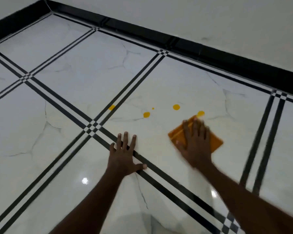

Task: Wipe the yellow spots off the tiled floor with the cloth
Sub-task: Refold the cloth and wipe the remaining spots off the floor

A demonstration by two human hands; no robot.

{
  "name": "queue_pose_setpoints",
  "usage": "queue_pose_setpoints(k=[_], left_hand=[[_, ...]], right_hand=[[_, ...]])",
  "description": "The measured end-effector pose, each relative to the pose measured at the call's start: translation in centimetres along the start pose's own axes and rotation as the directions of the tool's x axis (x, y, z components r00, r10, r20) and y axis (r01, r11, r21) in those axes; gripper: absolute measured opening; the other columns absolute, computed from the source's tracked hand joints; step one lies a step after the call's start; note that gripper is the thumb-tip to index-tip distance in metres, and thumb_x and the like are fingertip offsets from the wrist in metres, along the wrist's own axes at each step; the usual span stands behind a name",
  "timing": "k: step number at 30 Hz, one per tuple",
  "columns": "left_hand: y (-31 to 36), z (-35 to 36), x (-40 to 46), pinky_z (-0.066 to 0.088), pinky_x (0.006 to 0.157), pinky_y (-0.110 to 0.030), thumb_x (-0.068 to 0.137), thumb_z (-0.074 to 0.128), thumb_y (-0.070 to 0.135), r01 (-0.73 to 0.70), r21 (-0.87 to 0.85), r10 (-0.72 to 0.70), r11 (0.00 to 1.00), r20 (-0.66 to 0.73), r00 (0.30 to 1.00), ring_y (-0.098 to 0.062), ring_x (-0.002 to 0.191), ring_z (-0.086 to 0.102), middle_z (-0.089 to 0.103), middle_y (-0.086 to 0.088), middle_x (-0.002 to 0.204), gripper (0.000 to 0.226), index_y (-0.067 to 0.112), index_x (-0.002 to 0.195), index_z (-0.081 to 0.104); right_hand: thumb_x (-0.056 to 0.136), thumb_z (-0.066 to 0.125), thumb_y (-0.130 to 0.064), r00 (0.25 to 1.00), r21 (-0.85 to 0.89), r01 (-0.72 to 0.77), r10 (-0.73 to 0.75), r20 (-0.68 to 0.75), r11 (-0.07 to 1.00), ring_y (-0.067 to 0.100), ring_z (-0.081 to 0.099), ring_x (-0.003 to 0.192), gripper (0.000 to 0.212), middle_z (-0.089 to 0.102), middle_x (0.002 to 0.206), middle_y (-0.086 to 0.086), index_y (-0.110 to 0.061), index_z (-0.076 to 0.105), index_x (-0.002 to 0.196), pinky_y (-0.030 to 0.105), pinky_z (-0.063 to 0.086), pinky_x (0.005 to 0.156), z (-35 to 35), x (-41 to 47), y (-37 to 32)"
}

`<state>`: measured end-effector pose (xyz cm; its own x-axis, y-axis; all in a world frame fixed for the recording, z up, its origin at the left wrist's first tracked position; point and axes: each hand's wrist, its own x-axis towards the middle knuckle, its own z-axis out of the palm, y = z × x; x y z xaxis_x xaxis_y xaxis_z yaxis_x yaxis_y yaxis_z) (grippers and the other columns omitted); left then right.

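The orange cloth (195,136) is pressed flat at right of centre under the spread right hand (195,146), its far corner touching one of the yellow spots (176,107); the left hand (125,152) is braced flat-fingered on the tiled floor (74,85), holding nothing. The cloth is judged soft, light and prone to bunching, so palm pressure at its middle is advised. Open floor is available toward the upper left of the frame, bounded by the black skirting (210,53).

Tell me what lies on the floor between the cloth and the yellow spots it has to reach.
Nothing visible. The right hand presses the orange cloth flat, its far corner at the nearest spot. Only bare tile separates it from the other spots. The left hand rests nearer the camera, off that path.
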<state>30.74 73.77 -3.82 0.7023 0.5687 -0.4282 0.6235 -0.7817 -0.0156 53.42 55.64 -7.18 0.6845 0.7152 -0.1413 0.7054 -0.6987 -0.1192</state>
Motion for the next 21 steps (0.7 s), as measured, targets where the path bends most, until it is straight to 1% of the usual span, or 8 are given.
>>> queue_pose_setpoints(k=[3,5,7,9,13,15,18,21], left_hand=[[-0.8,-1.4,0.3,0.005,0.121,-0.055,0.062,0.050,0.092,-0.016,-0.062,0.019,0.998,0.054,0.998,-0.039,0.151,-0.018,-0.029,-0.014,0.161,0.133,0.029,0.154,-0.024],[-1.1,-2.4,0.4,0.005,0.121,-0.055,0.067,0.064,0.080,-0.039,-0.051,0.045,0.998,0.111,0.993,-0.038,0.152,-0.015,-0.024,-0.014,0.163,0.133,0.027,0.156,-0.020],[-2.8,-3.6,0.9,0.007,0.122,-0.054,0.072,0.066,0.074,-0.030,-0.034,0.034,0.999,0.134,0.990,-0.037,0.152,-0.011,-0.016,-0.015,0.165,0.128,0.022,0.158,-0.014],[-4.1,-4.0,2.2,0.006,0.123,-0.052,0.078,0.060,0.074,-0.020,-0.059,0.026,0.998,0.093,0.995,-0.034,0.153,-0.011,-0.013,-0.017,0.166,0.119,0.020,0.159,-0.008],[-4.4,-0.9,3.5,0.001,0.122,-0.048,0.076,0.034,0.087,-0.034,-0.171,0.018,0.985,-0.095,0.995,-0.029,0.154,-0.012,-0.015,-0.012,0.166,0.112,0.024,0.159,-0.008],[-3.9,1.3,3.4,-0.003,0.122,-0.047,0.076,0.025,0.090,-0.038,-0.186,0.001,0.982,-0.196,0.981,-0.027,0.153,-0.017,-0.021,-0.009,0.164,0.111,0.026,0.158,-0.012],[-3.6,2.4,3.2,-0.005,0.123,-0.046,0.079,0.024,0.090,-0.032,-0.188,-0.020,0.982,-0.267,0.963,-0.025,0.153,-0.018,-0.021,-0.007,0.165,0.107,0.026,0.158,-0.012],[-3.9,1.7,3.2,-0.001,0.123,-0.046,0.080,0.028,0.088,-0.023,-0.189,-0.030,0.982,-0.274,0.961,-0.026,0.154,-0.013,-0.015,-0.009,0.166,0.108,0.025,0.159,-0.007]], right_hand=[[0.088,0.034,-0.072,0.991,-0.013,0.065,-0.063,0.116,0.998,0.049,0.011,0.155,0.096,0.014,0.169,0.025,-0.021,0.008,0.166,0.062,0.010,0.125,-0.2,-2.5,-2.3],[0.084,0.016,-0.086,0.971,-0.021,0.063,-0.056,0.233,0.998,0.048,0.005,0.156,0.103,0.004,0.171,0.023,-0.024,0.000,0.165,0.062,0.009,0.124,-1.0,-2.4,-1.1],[0.074,-0.003,-0.093,0.942,-0.007,0.046,-0.041,0.332,0.999,0.046,-0.004,0.157,0.109,-0.008,0.171,0.021,-0.028,-0.015,0.160,0.059,0.004,0.126,-2.3,-1.4,-0.7],[0.070,-0.002,-0.088,0.936,-0.009,-0.050,0.050,0.349,0.999,0.046,-0.008,0.157,0.109,-0.013,0.170,0.021,-0.025,-0.021,0.158,0.057,0.000,0.126,-2.5,0.0,0.6],[0.085,0.013,-0.078,0.947,0.107,-0.311,0.298,0.120,0.944,0.063,0.027,0.143,0.107,0.030,0.156,0.040,-0.002,0.029,0.159,0.073,0.020,0.116,-1.3,4.1,5.9],[0.086,0.021,-0.070,0.930,0.109,-0.366,0.359,0.074,0.924,0.062,0.026,0.144,0.099,0.030,0.155,0.041,-0.002,0.029,0.158,0.075,0.019,0.116,-1.5,7.5,6.9],[0.085,0.027,-0.069,0.958,0.092,-0.279,0.283,-0.038,0.956,0.064,0.027,0.142,0.096,0.034,0.152,0.043,-0.004,0.034,0.157,0.075,0.018,0.117,-1.8,12.2,3.4],[0.090,0.030,-0.071,0.995,0.037,-0.039,0.043,-0.092,0.999,0.057,0.027,0.147,0.091,0.033,0.158,0.035,-0.013,0.030,0.160,0.068,0.017,0.121,-0.7,12.6,-5.1]])
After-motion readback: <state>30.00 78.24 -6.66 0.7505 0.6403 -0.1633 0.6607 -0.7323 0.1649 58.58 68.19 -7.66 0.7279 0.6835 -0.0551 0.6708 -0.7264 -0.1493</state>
